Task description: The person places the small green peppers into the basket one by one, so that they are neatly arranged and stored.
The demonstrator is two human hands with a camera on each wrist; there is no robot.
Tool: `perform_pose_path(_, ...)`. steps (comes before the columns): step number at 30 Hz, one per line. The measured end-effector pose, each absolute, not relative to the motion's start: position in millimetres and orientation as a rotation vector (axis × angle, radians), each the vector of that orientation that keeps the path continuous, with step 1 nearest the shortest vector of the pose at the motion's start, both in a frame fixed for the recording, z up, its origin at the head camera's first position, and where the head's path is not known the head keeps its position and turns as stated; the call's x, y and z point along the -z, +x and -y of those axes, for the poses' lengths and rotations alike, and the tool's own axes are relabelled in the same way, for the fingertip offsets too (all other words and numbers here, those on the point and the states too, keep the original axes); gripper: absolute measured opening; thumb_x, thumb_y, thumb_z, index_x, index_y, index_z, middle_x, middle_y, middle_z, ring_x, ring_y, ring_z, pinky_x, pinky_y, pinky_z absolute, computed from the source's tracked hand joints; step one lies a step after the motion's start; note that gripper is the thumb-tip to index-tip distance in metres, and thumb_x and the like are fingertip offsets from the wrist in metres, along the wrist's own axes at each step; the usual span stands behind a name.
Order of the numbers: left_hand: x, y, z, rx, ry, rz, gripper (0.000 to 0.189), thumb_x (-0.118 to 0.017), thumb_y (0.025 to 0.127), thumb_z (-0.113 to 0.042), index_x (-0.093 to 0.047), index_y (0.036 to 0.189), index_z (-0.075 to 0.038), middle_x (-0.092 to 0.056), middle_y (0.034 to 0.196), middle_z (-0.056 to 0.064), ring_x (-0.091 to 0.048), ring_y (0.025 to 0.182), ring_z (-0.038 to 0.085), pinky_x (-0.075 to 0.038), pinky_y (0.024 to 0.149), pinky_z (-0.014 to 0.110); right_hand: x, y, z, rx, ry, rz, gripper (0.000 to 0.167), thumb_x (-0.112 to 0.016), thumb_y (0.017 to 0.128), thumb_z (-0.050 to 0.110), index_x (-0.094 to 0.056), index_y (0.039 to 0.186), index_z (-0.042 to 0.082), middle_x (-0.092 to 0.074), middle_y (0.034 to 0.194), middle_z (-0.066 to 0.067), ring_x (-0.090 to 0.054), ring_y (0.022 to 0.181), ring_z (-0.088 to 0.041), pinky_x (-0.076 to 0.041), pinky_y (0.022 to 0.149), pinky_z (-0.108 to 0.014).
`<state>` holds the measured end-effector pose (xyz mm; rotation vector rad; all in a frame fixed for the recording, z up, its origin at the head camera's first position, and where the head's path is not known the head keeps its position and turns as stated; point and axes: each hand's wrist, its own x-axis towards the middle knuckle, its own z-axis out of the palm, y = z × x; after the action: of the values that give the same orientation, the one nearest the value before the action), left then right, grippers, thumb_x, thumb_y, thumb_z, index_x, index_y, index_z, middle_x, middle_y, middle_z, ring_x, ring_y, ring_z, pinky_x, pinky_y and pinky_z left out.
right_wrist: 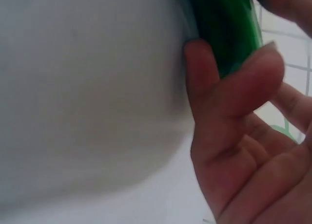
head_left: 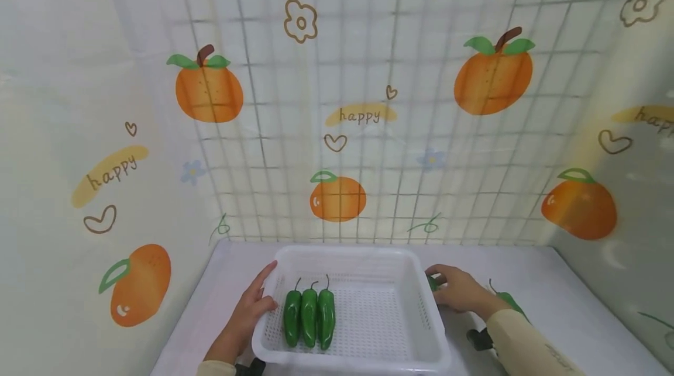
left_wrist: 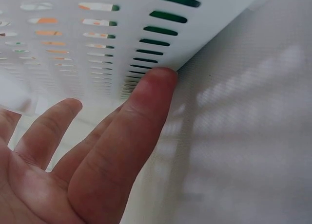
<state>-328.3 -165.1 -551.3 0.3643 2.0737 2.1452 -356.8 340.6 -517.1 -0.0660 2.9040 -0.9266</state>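
A white plastic basket point(head_left: 363, 358) with perforated walls stands on the table, and three green chili peppers point(head_left: 309, 318) lie side by side in its left part, stems away from me. My left hand point(head_left: 253, 306) rests at the basket's left side, its fingers fairly straight. In the left wrist view the thumb point(left_wrist: 141, 121) touches the slotted wall point(left_wrist: 102, 19) near its base. Just outside the right wall, my right hand point(head_left: 459, 289) pinches another green pepper point(right_wrist: 226, 24) between thumb and fingers. The basket's rim and the fingers hide part of that pepper in the head view.
A further green pepper point(head_left: 511, 303) lies on the white table point(head_left: 558, 311) to the right, partly behind the right forearm. Dark wrist-camera mounts point(head_left: 479, 339) show under the wrists. A printed curtain point(head_left: 363, 42) with oranges hangs behind and at both sides.
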Motion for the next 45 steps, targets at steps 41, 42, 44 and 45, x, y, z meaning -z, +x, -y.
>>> perform_pose_path(41, 543, -325, 162, -2.122, 0.348, -2.11, 0.086, -0.051, 0.092, -0.001, -0.027, 0.168, -0.032, -0.035, 0.167, 0.02, -0.048, 0.141, 0.049, -0.057, 0.097, 0.054, 500, -343, -368, 1.031, -0.067, -2.872, 0.085, -0.098, 0.069, 0.039, -0.06, 0.14, 0.011, -0.061, 0.137, -0.03, -0.07, 0.091, -0.028, -0.06, 0.062, -0.042)
perform_pose_path(42, 543, -325, 162, -2.12, 0.347, -2.111, 0.085, -0.051, 0.092, -0.001, -0.028, 0.168, -0.032, -0.035, 0.167, 0.02, -0.049, 0.141, 0.049, -0.057, 0.097, 0.054, 498, -343, -369, 1.028, -0.075, -2.868, 0.086, -0.098, 0.07, 0.04, -0.059, 0.14, 0.011, -0.061, 0.137, -0.03, -0.069, 0.092, -0.028, -0.06, 0.062, -0.043)
perform_pose_path(44, 542, -324, 162, -2.12, 0.35, -2.105, 0.086, -0.051, 0.092, -0.001, -0.027, 0.168, -0.031, -0.036, 0.167, 0.02, -0.049, 0.14, 0.049, -0.057, 0.097, 0.053, 494, -343, -370, 1.024, -0.064, -2.86, 0.087, -0.098, 0.069, 0.042, -0.059, 0.141, 0.012, -0.061, 0.136, -0.029, -0.069, 0.094, -0.029, -0.061, 0.064, -0.043)
perform_pose_path(45, 541, -323, 162, -2.121, 0.354, -2.101, 0.086, -0.05, 0.092, 0.0, -0.027, 0.168, -0.031, -0.036, 0.166, 0.021, -0.049, 0.14, 0.049, -0.057, 0.097, 0.053, 492, -343, -370, 1.022, -0.055, -2.855, 0.087, -0.098, 0.069, 0.042, -0.059, 0.141, 0.012, -0.062, 0.136, -0.028, -0.069, 0.095, -0.03, -0.061, 0.064, -0.044)
